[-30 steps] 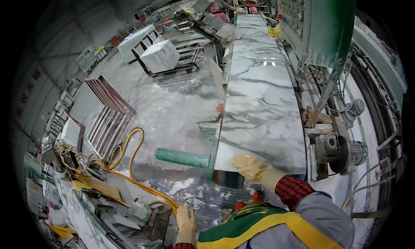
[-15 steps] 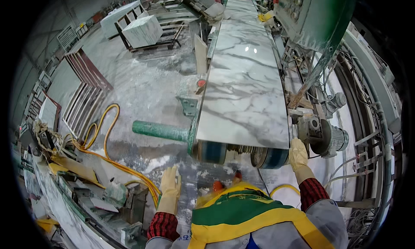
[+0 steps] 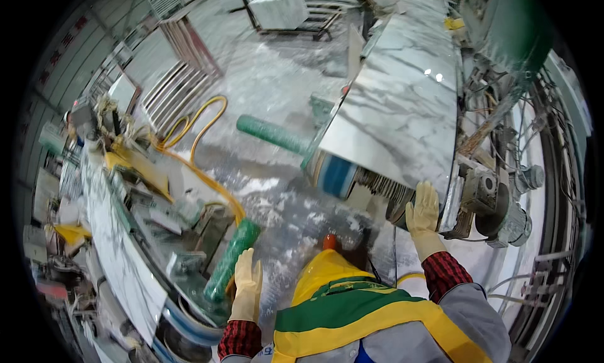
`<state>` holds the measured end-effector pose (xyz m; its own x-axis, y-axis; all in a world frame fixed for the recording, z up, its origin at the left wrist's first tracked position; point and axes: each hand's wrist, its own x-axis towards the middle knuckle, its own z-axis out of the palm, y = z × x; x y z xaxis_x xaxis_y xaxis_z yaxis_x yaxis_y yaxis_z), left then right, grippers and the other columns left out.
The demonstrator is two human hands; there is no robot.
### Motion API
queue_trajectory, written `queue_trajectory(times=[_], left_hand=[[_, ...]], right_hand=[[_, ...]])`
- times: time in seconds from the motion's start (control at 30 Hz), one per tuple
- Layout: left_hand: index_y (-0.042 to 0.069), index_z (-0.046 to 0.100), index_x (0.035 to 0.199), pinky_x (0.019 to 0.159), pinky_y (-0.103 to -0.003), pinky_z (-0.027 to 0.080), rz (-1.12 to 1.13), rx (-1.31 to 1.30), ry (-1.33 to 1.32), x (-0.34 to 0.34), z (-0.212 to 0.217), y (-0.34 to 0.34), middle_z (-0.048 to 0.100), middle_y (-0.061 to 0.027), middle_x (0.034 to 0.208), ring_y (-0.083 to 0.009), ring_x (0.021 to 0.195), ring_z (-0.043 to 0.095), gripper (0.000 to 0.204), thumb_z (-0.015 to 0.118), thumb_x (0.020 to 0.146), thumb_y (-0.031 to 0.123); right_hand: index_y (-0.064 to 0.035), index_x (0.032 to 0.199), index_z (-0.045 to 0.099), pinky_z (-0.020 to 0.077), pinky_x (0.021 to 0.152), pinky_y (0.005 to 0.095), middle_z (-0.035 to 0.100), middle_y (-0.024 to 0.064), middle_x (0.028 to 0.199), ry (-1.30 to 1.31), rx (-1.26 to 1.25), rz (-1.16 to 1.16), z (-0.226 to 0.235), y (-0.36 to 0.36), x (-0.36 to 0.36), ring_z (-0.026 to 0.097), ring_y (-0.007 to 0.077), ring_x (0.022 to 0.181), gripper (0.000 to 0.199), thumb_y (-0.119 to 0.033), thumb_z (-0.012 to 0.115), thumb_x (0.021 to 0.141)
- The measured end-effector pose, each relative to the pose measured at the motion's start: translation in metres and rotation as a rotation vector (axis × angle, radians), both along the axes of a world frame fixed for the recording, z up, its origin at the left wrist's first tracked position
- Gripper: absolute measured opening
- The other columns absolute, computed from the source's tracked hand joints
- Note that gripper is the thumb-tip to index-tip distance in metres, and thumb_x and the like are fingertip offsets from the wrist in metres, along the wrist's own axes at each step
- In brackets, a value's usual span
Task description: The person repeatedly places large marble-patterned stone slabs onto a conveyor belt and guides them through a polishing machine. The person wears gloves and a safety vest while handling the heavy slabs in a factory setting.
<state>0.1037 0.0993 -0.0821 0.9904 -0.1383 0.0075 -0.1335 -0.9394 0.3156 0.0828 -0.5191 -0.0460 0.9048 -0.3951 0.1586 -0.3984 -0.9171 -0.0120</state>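
A long white marble slab (image 3: 402,105) with grey veins lies flat on a roller line, its long axis running from the near middle away to the far right; its near end sits over a blue-and-white roller (image 3: 336,174) and dark rollers beside it. The right hand (image 3: 424,215), in a pale rubber glove, has its fingers spread and flat, pressed against the near right corner of the slab just beside a grey motor (image 3: 503,205). The left hand (image 3: 246,287), gloved the same, hangs low on the near left with fingers straight and together, holding nothing, just beside a green roller (image 3: 231,257) that slants from near left up toward the far right. A second green roller (image 3: 272,135) sticks out to the left from the side of the line, pointing left and slightly far.

A yellow hose (image 3: 195,155) curls over the wet, grey, splashed floor (image 3: 264,79). On the left a second line carries another pale slab (image 3: 119,262) amid cluttered machine parts. Far off, a white stone block (image 3: 280,9) rests on a metal rack, and slabs stand on edge in a frame (image 3: 182,67). A green machine housing (image 3: 503,23) rises at the far right
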Motion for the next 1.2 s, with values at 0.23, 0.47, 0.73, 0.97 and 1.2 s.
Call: queue_trajectory(times=[0.23,0.47,0.73,0.97,1.2], left_hand=[[0.006,0.065,0.152,0.122,-0.053,0.049,0.019,-0.070,0.166,-0.165,0.086,0.019,0.068,-0.0254,0.151,-0.0463,0.143,0.061,0.054,0.076,0.103,0.028],[0.009,0.063,0.155,0.123,-0.049,0.049,0.398,-0.071,0.194,-0.277,0.093,0.052,0.066,-0.0238,0.154,-0.0433,0.144,0.061,0.056,0.076,0.104,0.030],[0.010,0.065,0.151,0.120,-0.050,0.052,0.593,-0.124,0.041,-0.394,0.078,0.096,0.068,-0.0229,0.151,-0.0428,0.141,0.064,0.053,0.078,0.103,0.026],[0.005,0.068,0.144,0.115,-0.051,0.056,0.850,-0.235,-0.142,-0.504,0.019,0.199,0.073,-0.0248,0.139,-0.0455,0.132,0.068,0.050,0.080,0.098,0.024],[0.004,0.069,0.146,0.121,-0.050,0.052,0.898,-0.143,-0.261,-0.522,0.033,0.309,0.073,-0.0248,0.145,-0.0469,0.137,0.067,0.051,0.082,0.099,0.021]], right_hand=[[-0.0035,0.178,0.033,0.0115,0.144,0.0462,0.028,0.0199,0.187,0.161,0.073,-0.057,0.031,0.006,0.005,0.021,0.0349,0.174,0.080,-0.038,0.058,0.110],[-0.0031,0.179,0.029,0.0167,0.142,0.0467,0.024,0.0205,0.188,0.138,0.029,0.008,0.020,-0.009,0.009,0.023,0.0376,0.173,0.080,-0.030,0.060,0.110],[0.0064,0.166,0.045,0.0274,0.139,0.0494,0.047,0.0272,0.173,0.036,-0.086,-0.031,-0.029,0.015,0.003,0.039,0.0412,0.164,0.075,-0.024,0.071,0.102],[-0.0023,0.124,0.066,0.0530,0.101,0.0554,0.067,0.0254,0.115,-0.088,0.454,0.767,-0.036,0.309,-0.086,0.064,0.0497,0.114,0.040,-0.018,0.074,0.087],[0.0030,0.150,0.063,0.0367,0.132,0.0572,0.060,0.0288,0.160,-0.086,0.296,1.505,0.020,0.594,-0.111,0.056,0.0459,0.149,0.060,-0.030,0.071,0.101]])
